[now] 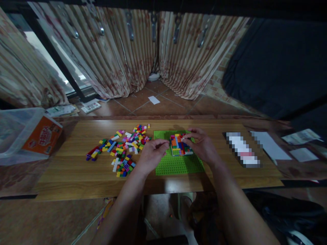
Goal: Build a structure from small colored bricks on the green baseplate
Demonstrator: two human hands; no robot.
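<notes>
A green studded baseplate point(163, 166) lies on the wooden table. On it sits a low block of multicoloured toy bricks point(178, 144), red, orange, blue, yellow and white. My right hand point(201, 144) reaches over the block's right side, its fingertips closed on what looks like a small white toy brick point(183, 139) at the top surface. Just left of the block, my left hand point(152, 153) is closed in a pinch above the baseplate. Anything between its fingertips is too small or hidden to make out.
Loose toy bricks point(131, 141) of many colours are spread over the table point(68, 170) left of the baseplate. A clear plastic bin point(15, 136) with an orange label stands at the far left. A pixelated item point(242, 149) and white paper point(272, 146) lie at the right.
</notes>
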